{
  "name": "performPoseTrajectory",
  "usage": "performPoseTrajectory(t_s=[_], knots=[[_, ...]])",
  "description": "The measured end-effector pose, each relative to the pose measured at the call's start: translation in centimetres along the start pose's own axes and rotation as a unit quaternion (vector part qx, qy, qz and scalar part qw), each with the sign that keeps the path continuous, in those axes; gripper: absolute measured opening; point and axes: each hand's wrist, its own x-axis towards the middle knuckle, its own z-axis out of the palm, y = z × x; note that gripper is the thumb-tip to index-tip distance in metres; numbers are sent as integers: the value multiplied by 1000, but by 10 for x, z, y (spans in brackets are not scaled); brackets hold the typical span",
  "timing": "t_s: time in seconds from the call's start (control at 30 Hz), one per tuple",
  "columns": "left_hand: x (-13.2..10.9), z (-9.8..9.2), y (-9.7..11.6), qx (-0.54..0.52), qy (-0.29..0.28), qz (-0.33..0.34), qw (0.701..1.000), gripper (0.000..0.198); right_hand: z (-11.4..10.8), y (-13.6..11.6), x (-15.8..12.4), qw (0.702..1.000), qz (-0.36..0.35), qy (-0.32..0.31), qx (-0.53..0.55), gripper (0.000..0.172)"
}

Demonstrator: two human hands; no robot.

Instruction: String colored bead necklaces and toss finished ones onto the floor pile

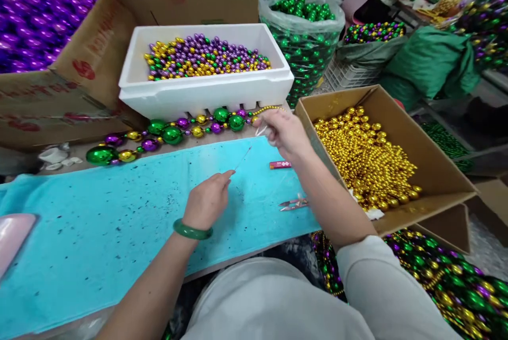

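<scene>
My left hand (pixel 208 198) hovers over the turquoise cloth (pixel 99 229), fingers pinched on the near end of a thin needle or thread (pixel 243 158). A green bangle sits on that wrist. My right hand (pixel 286 131) is raised near the cloth's far edge, fingers closed on the other end of the thread and a small pale piece. Just beyond it lies a strand of large green, purple and gold beads (pixel 170 134).
A white foam box (pixel 206 91) of mixed small beads stands behind the strand. A cardboard box (pixel 432 171) of gold beads is at the right. Small snips (pixel 293 203) and a red lighter (pixel 280 165) lie on the cloth. Boxes of purple beads and bags of green beads surround.
</scene>
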Motion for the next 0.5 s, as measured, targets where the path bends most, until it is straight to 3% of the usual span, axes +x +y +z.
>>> performPoseTrajectory(t_s=[0.13,0.23,0.33,0.4,0.43,0.47,0.5], knots=[[8,-5,-8,107,-39,-17,993,44,-69,-51,3,988,-83,123,46,17],[14,-4,-18,158,-63,-19,985,46,-122,-83,-4,950,-144,250,118,26],[19,-4,-24,188,-98,-24,977,47,-161,-99,-5,901,-180,343,194,28],[23,-6,-23,205,-120,-26,971,48,-170,-101,-3,874,-205,400,182,30],[25,-6,-22,213,-131,-24,968,48,-168,-98,-2,876,-207,412,145,33],[26,-7,-21,220,-140,-19,965,48,-161,-93,-3,880,-209,415,95,36],[28,-6,-20,225,-148,-9,963,47,-151,-85,-4,909,-182,373,22,41]])
